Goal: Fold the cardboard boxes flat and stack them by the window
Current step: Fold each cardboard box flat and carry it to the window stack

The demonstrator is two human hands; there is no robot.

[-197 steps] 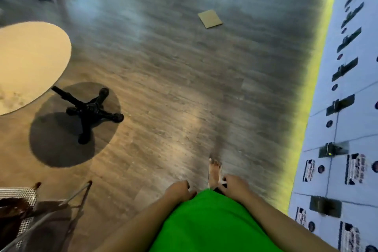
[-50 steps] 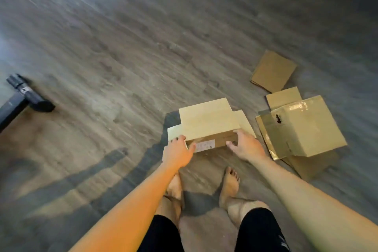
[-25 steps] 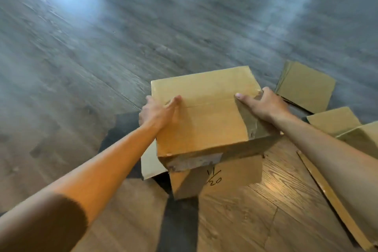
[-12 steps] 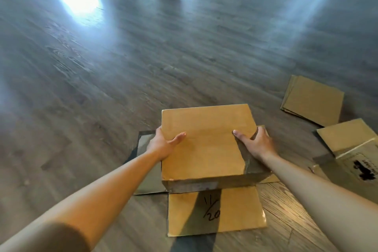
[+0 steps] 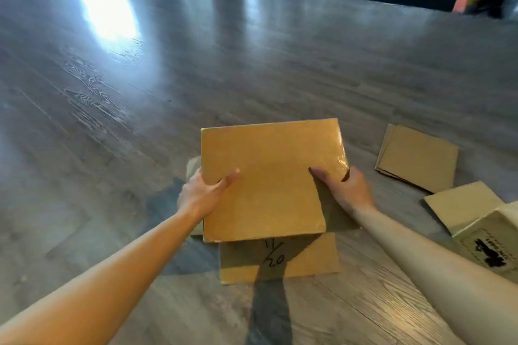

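Head view shows your two bare hands on one brown cardboard box (image 5: 269, 176) lying on the grey wood-grain floor (image 5: 252, 70), right in front of you. Your left hand (image 5: 200, 194) takes the box's left edge in a pinching grip, thumb flat on the matte top panel and the other fingers hidden under the edge. Your right hand (image 5: 346, 189) takes the right edge the same way: thumb on top, fingers curled over the side, where a strip of glossy clear tape (image 5: 340, 151) catches the light. The top panel is a smooth, slightly skewed rectangle. A flat flap (image 5: 280, 260) sticks out from beneath its near edge and lies on the floor, with "11/20" handwritten on it in dark marker. To your right a small stack of flattened cardboard (image 5: 417, 157), square-cornered and thin, lies on the floor apart from the box. Nearer at the right edge stands another box (image 5: 485, 235), its flap spread open and a black print on its pale side. Bright glare sheens the floor at far left.
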